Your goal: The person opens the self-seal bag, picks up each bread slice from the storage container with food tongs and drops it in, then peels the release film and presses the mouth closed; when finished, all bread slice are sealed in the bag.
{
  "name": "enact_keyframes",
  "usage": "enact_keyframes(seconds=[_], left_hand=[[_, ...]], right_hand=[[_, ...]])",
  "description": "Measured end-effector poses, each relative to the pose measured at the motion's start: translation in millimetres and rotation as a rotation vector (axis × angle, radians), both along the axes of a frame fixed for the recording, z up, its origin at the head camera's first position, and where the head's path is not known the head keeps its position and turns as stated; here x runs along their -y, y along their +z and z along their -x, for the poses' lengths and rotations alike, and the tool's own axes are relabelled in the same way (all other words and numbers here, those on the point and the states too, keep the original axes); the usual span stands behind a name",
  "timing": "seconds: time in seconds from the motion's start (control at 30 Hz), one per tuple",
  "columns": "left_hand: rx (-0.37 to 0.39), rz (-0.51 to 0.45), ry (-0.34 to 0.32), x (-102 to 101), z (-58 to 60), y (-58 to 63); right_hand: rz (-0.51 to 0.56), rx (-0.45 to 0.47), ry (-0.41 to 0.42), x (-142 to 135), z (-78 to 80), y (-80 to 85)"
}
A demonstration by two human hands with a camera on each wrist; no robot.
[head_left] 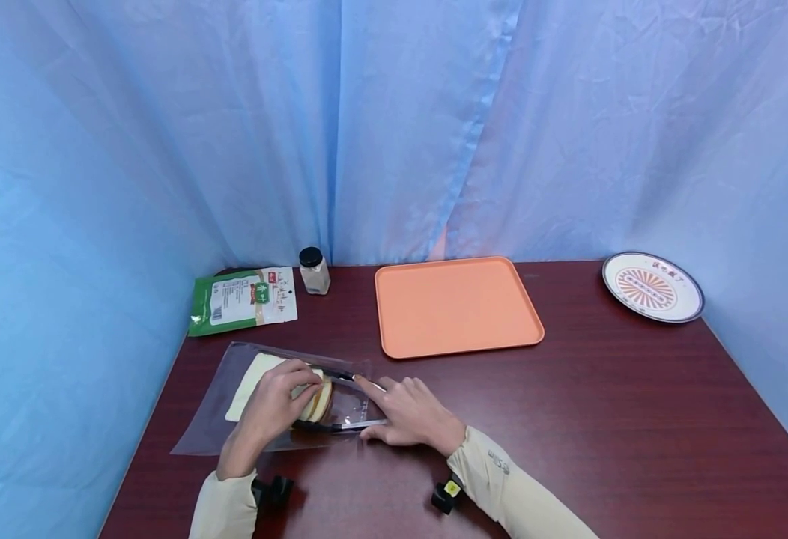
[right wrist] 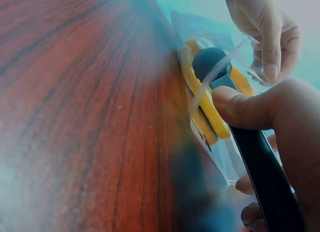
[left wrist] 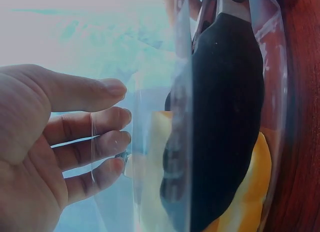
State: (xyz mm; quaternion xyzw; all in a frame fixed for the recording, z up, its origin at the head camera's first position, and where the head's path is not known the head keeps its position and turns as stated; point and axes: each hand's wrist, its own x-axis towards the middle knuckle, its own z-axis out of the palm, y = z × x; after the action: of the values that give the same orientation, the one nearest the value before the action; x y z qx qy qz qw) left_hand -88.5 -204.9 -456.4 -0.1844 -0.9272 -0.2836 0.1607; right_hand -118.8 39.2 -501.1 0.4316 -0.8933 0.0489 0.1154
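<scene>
A: Start close in. Held how, and by which hand?

B: In the right hand [head_left: 410,413], tongs [head_left: 353,427], grasped along the arms, thumb on one and fingers at the other. In the left hand [head_left: 278,400], a pinch of film, as far as visible.

A: And the bread [head_left: 322,404]?

B: Inside the clear bag [head_left: 208,419] on the table [head_left: 603,404], between the tongs' black heads and partly under the left hand. Hard to tell whether squeezed or merely flanked.

A: How to treat it?

B: As light and soft, judging by the look; likely to dent or crumble under a hard squeeze. Best to take hold across the whole stack, side to side, with gentle, even pressure — never by one corner.

A: Anything in the way?

B: Mostly the bag: thin, limp, probably slippery, and draped close around the tongs' heads — easy to snag or nip along with the bread.

A: And farther off?

B: Just beyond the bag, a green-and-white pouch [head_left: 239,302]; beyond the right hand, an orange tray [head_left: 458,307]. Right of the pouch, a black-lidded jar [head_left: 314,273]. Far right, a patterned plate [head_left: 677,299]. Behind everything, a blue curtain [head_left: 421,135]. No obstacle from any of those.
</scene>
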Motion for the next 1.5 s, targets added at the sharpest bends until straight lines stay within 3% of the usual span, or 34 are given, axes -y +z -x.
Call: enact_keyframes(seconds=[0.97,1.5], left_hand=[[-0.02,0.015,-0.008,0.0,2.9,-1.5],[0.015,0.017,0.024,1.0,0.2,-2.7]], right_hand=[[0.001,0.042,-0.021,1.6,6.8,-3.8],[-0.016,0.083,-0.053,-3.1,-2.1,14.8]])
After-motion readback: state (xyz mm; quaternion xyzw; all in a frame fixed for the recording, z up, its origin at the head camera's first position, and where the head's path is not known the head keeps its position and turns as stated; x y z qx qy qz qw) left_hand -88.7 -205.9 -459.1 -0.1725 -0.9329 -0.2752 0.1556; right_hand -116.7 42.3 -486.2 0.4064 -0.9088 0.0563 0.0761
